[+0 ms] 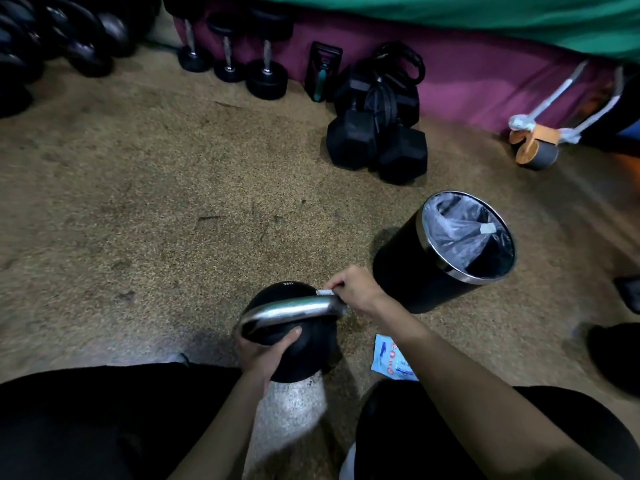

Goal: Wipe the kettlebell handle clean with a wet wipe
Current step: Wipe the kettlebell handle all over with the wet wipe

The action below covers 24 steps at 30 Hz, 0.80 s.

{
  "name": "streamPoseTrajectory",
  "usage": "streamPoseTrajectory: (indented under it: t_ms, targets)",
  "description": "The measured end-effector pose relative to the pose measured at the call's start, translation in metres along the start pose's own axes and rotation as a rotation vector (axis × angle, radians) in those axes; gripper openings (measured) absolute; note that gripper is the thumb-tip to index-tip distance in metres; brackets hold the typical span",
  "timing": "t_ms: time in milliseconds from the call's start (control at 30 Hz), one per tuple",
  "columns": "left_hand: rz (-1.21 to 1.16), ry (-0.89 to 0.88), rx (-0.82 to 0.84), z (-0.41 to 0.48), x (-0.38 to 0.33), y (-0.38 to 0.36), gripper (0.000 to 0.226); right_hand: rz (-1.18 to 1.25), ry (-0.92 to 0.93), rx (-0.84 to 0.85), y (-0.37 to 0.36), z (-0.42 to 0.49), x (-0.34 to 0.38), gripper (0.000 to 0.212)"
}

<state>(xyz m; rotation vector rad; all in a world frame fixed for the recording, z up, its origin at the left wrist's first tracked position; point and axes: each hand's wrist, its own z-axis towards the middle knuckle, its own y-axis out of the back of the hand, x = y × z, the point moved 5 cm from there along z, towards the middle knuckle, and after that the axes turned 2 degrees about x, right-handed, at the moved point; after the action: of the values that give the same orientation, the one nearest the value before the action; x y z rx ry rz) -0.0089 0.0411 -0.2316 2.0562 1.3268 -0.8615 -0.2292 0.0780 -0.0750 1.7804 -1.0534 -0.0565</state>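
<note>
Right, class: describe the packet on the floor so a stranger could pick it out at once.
Find the black bin with the silver rim on the speckled floor. Nearer the person, right of the kettlebell, lies a flat packet. It alone is pale blue with red print; its neighbours are black.
</note>
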Motion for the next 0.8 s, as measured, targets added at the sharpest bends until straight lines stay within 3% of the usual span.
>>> streamPoseTrajectory:
  t_ms: [100, 267, 500, 600, 800]
  targets:
    - [-0.011, 0.036, -0.01, -0.004, -0.001, -0.001, 0.139, -0.022, 0.088, 0.078, 0.012, -0.006, 0.003, 0.033]
    - [0.028, 0.043, -0.017, -0.001, 0.004, -0.002, 0.123, -0.033, 0.063, 0.163, 0.019, -0.002, -0.016, 0.029]
    - [0.009, 0.021, -0.003, -0.003, 0.002, -0.002, 0.125, -0.07, 0.058, 0.325, 0.006, 0.017, 0.005, 0.023]
    - [-0.008, 0.019, 0.018, -0.003, 0.003, -0.003, 0.143, -0.058, 0.086, 0.427, 0.016, 0.016, 0.009, 0.028]
    - [-0.016, 0.013, 0.029, 0.009, 0.013, -0.002, 0.17, -0.222, 0.025, 0.442, 0.011, 0.025, 0.009, 0.032]
